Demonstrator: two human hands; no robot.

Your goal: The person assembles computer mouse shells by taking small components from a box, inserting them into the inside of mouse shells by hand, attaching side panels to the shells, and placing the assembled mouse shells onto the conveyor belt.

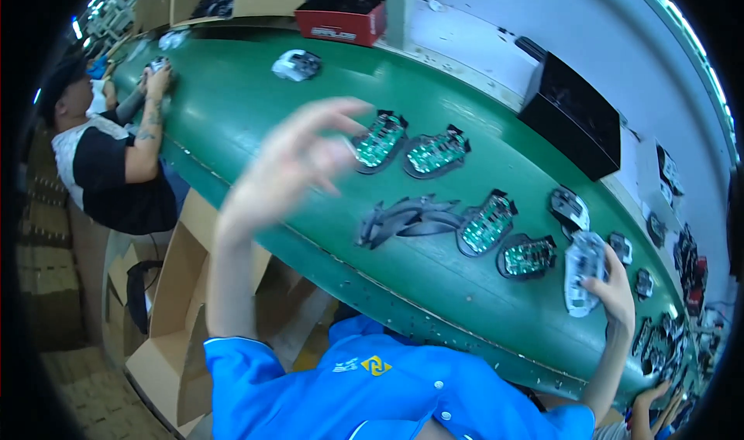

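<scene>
My left hand (298, 157) is blurred by motion above the green work surface, fingers apart, and nothing shows in it. Nearest to it lies a green circuit board on a dark base (380, 140), with a similar board (437, 152) just to its right. At the right, my right hand (612, 289) grips a pale grey, mouse-shaped shell (583, 273), thumb across its inner side. Left of that shell lie two more circuit boards on dark bases, one (487, 225) farther off and one (528, 256) closer. Beside them rests a row of curved dark plastic pieces (407, 220).
A white-and-grey mouse part (297, 65) lies at the far left of the green bench (232, 91). Past my right hand sits a black-and-white mouse part (570, 209). A black box (572, 115) and a red box (341, 18) line the back edge. Another person (116, 146) works at the left.
</scene>
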